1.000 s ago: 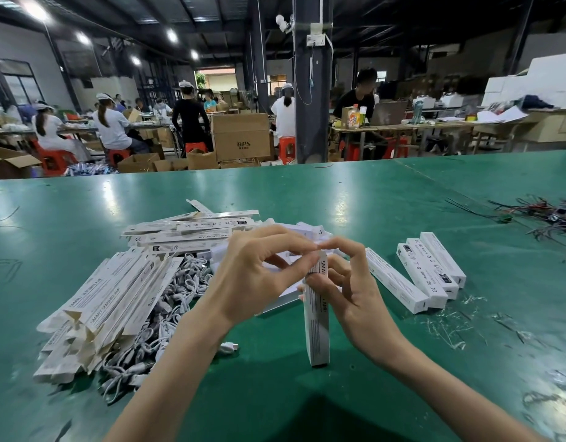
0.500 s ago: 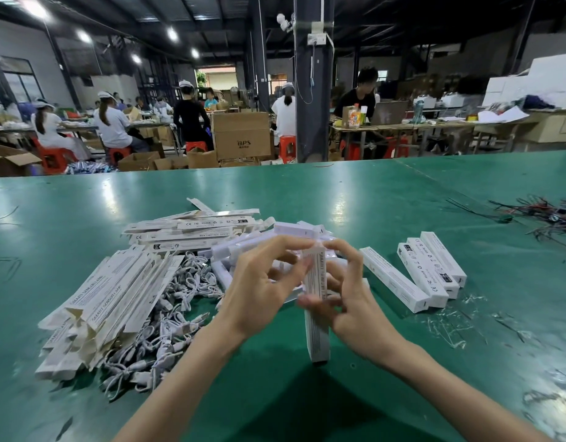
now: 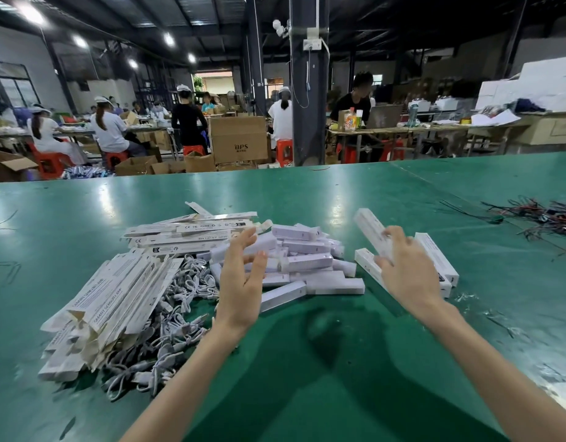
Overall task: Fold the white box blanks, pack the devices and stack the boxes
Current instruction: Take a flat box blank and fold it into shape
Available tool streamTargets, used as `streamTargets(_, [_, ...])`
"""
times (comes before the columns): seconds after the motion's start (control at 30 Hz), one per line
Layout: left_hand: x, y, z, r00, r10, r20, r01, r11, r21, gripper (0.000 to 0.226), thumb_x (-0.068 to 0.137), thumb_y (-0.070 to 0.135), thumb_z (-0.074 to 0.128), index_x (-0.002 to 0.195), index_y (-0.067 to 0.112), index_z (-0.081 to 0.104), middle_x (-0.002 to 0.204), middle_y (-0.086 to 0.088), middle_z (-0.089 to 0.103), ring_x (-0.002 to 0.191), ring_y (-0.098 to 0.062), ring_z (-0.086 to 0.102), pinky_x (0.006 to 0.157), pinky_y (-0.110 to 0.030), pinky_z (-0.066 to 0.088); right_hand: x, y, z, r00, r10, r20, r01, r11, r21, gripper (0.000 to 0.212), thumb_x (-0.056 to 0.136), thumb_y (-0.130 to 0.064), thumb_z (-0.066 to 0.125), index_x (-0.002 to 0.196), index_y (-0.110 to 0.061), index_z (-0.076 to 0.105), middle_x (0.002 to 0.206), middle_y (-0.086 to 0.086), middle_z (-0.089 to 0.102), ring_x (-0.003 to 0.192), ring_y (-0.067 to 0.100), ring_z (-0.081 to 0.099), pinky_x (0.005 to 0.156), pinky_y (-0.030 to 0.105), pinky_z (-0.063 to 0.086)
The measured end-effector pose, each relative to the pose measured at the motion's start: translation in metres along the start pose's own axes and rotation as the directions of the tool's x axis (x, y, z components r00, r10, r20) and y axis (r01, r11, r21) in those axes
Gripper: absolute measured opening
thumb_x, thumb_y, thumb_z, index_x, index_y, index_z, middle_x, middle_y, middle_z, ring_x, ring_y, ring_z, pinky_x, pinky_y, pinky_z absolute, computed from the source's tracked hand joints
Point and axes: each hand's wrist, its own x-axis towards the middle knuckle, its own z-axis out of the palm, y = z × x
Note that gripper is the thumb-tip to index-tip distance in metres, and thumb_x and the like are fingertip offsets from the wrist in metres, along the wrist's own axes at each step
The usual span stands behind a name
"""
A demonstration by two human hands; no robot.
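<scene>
Box [image 3: 368, 228] in right hand [image 3: 406, 271], aslant up-left

**Left hand open, right hand gripping**

Extends both bare forearms forward from the bottom edge, angled slightly inward toward the wrists. Holds left hand [image 3: 241, 283] up on edge, palm turned inward to the right, fingers [image 3: 248, 237] straight and a little spread, thumb apart, gripping nothing. Shows back of right hand [image 3: 406, 269] to the camera, wrist roughly in line with the forearm, fingers curled round the near end of a white box [image 3: 369, 229], far end tilted up and away to the left. Blur on right fingertips, exact finger placement unclear. Hands well apart, not touching.
</scene>
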Motion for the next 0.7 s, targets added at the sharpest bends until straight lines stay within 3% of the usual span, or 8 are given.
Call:
streamTargets(0.1, [-0.002,-0.003,0.002,0.998,0.058,-0.021,-0.056,0.995,0.080,0.028,0.100,0.020,0.047,0.128,0.024,0.048,0.127,0.007,0.049,0.104,-0.004,0.056,0.089,-0.040,0.053,0.004,0.021,0.003,0.984,0.132,0.123,-0.102,0.970,-0.219,0.037,0.092,-0.023,0.060,0.125,-0.015,0.045,0.112,0.016,0.060,0.100,0.033,0.055,0.077,0.038,0.042])
streamTargets(0.2, [-0.004,-0.006,0.003,0.992,0.125,-0.022,-0.121,0.985,0.124,0.026,0.099,0.017,0.048,0.122,0.029,0.047,0.119,0.011,0.049,0.096,0.004,0.055,0.081,-0.017,0.049,0.007,0.023,0.009,0.978,0.140,0.152,-0.078,0.932,-0.355,0.033,0.093,-0.031,0.057,0.121,-0.017,0.048,0.113,0.012,0.061,0.104,0.030,0.053,0.078,0.037,0.039])
streamTargets(0.33, [-0.007,-0.006,0.002,0.981,0.189,-0.037,-0.179,0.965,0.191,0.025,0.098,0.009,0.051,0.119,0.022,0.052,0.113,0.009,0.050,0.095,0.006,0.052,0.077,-0.006,0.042,0.012,0.009,0.013,0.962,0.179,0.206,-0.074,0.899,-0.432,0.035,0.089,-0.012,0.054,0.119,-0.012,0.036,0.099,0.011,0.060,0.079,0.029,0.049,0.064,0.033,0.038])
streamTargets(0.47, [-0.007,-0.005,0.001,0.972,0.232,-0.025,-0.216,0.936,0.278,0.025,0.097,0.009,0.051,0.120,0.017,0.054,0.114,0.007,0.048,0.093,0.001,0.053,0.076,-0.014,0.045,0.018,0.005,0.008,0.964,0.152,0.217,-0.069,0.935,-0.349,0.032,0.086,-0.005,0.050,0.114,-0.007,0.034,0.089,0.012,0.055,0.077,0.031,0.050,0.063,0.033,0.037])
streamTargets(0.53, [-0.008,-0.005,0.000,0.963,0.267,-0.018,-0.247,0.913,0.324,0.026,0.097,0.008,0.052,0.122,0.013,0.055,0.116,0.006,0.048,0.093,-0.006,0.056,0.078,-0.024,0.047,0.028,0.010,-0.003,0.982,0.158,0.106,-0.123,0.953,-0.278,0.032,0.086,-0.007,0.052,0.113,-0.006,0.035,0.091,0.016,0.057,0.083,0.035,0.056,0.065,0.034,0.039])
streamTargets(0.6, [-0.008,-0.003,0.000,0.956,0.292,-0.006,-0.270,0.893,0.359,0.027,0.096,0.005,0.053,0.122,0.010,0.056,0.119,0.003,0.049,0.096,-0.017,0.059,0.078,-0.028,0.048,0.045,0.021,-0.014,0.972,0.233,-0.001,-0.225,0.939,-0.261,0.039,0.084,-0.008,0.057,0.115,-0.005,0.035,0.095,0.020,0.057,0.090,0.039,0.059,0.067,0.036,0.041])
streamTargets(0.7, [-0.009,-0.003,0.000,0.952,0.305,0.014,-0.286,0.874,0.393,0.028,0.095,0.004,0.054,0.123,0.008,0.057,0.122,-0.003,0.051,0.099,-0.024,0.061,0.076,-0.030,0.051,0.065,0.041,-0.020,0.928,0.372,0.036,-0.343,0.886,-0.312,0.046,0.083,-0.008,0.059,0.122,-0.002,0.035,0.110,0.022,0.057,0.103,0.040,0.057,0.073,0.038,0.041])
